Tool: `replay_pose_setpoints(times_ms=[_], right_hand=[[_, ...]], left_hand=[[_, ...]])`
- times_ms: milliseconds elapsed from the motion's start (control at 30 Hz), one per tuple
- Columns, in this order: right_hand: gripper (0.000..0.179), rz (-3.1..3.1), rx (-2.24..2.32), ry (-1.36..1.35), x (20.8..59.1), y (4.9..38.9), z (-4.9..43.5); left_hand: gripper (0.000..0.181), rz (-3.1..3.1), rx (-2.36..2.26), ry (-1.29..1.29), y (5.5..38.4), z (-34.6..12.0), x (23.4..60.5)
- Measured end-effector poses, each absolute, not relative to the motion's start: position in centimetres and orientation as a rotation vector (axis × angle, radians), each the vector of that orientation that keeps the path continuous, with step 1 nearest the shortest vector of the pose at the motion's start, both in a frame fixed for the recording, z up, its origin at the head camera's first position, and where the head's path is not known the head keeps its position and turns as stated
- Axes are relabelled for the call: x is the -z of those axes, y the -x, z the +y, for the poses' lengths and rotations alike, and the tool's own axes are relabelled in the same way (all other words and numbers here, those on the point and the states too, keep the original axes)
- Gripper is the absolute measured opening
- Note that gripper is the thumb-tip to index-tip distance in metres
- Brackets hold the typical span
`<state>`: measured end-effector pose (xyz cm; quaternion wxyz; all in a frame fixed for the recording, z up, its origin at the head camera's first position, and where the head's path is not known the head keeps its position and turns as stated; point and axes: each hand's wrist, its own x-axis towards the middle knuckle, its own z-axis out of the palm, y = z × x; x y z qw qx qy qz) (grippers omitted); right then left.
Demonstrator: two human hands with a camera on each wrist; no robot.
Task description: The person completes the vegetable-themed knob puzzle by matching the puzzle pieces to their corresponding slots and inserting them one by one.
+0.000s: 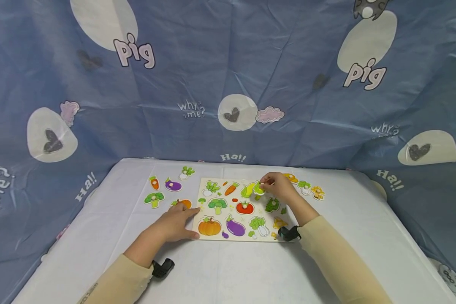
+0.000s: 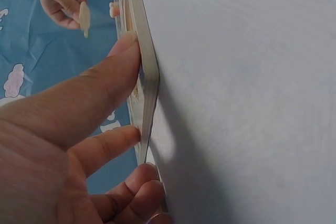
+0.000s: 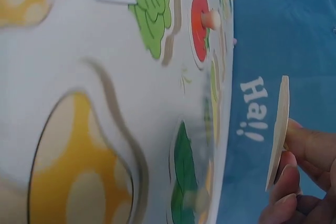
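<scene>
A wooden vegetable puzzle board (image 1: pixel 222 215) lies flat on the white table. My right hand (image 1: pixel 279 185) pinches a light-green vegetable puzzle piece (image 1: pixel 258 188) above the board's back right part. Edge-on in the right wrist view, that wooden piece (image 3: pixel 278 135) is raised off the board. My left hand (image 1: pixel 176 223) rests at the board's left edge, its thumb (image 2: pixel 123 59) and index finger touching the edge while the other fingers bend below. A red tomato piece (image 1: pixel 245 207) with a knob and a dark-green piece (image 1: pixel 272 204) sit in the board.
Left of the board lie loose carrot (image 1: pixel 154 183), eggplant (image 1: pixel 173 185), broccoli (image 1: pixel 153 199), radish (image 1: pixel 186 172) and pumpkin (image 1: pixel 184 204) pieces. Cabbage (image 1: pixel 305 187) and mushroom (image 1: pixel 318 193) pieces lie at the right. A blue printed cloth (image 1: pixel 197 139) hangs behind the table.
</scene>
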<state>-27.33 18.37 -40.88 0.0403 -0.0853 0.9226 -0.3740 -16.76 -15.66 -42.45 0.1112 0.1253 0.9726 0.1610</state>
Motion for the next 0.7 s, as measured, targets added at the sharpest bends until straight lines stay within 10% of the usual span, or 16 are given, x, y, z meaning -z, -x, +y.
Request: replay_pose_setpoints(times_ms=[700], right_hand=[[0.009,2.757,1.110,0.219,43.6,29.6,14.8]], left_hand=[[0.083,2.857,-0.494,-0.356,16.7,-15.7,42.4]])
